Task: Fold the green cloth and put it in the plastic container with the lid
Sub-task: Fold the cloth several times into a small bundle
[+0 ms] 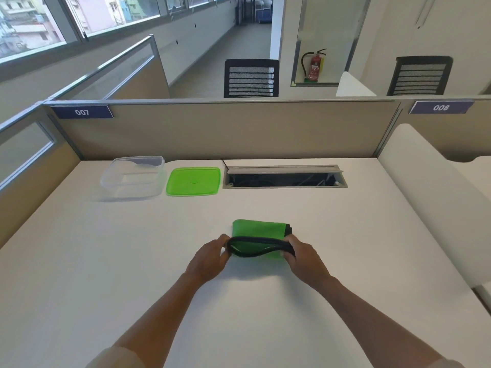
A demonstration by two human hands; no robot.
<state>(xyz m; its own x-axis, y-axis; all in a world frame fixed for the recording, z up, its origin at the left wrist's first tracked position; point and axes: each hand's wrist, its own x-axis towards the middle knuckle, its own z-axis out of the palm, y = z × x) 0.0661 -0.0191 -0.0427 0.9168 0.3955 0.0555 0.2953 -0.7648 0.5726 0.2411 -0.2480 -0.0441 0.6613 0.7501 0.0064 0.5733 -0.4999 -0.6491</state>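
The green cloth point(259, 229), dark-edged and folded small, lay on the white desk point(106, 261), well in front of the clear container point(132, 176). The left hand point(210, 257) and right hand point(303, 254) pinched its near edge, lifted.

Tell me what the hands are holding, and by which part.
Both hands hold the folded green cloth by its near, dark-trimmed edge: the left hand at the left end, the right hand at the right end.

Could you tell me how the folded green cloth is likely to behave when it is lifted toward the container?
The green cloth probably stays floppy: its dark-edged layer sags between the left hand and right hand. It looks thin and likely light. The fold may open unless both sides are pinched.
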